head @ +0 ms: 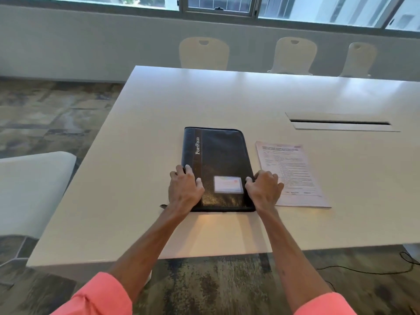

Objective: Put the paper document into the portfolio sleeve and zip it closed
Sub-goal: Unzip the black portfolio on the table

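A black zip-up portfolio sleeve (pixel 221 155), lettered "PortFolio" with a small card window, lies closed and flat on the white table (pixel 159 133). My left hand (pixel 185 188) rests on its near left edge, fingers curled over the side. At the sleeve's near right edge, my right hand (pixel 264 187) has its fingertips against the side and partly covers the paper. The paper document (pixel 295 173), a printed sheet, lies flat just right of the sleeve. A small dark zip pull (pixel 162 206) sticks out at the near left corner.
A long cable slot (pixel 341 122) is cut into the table behind the paper. Three pale chairs (pixel 203 53) stand along the far side, and another chair (pixel 31 189) sits at my left. A black cable (pixel 386 270) runs on the floor at the right.
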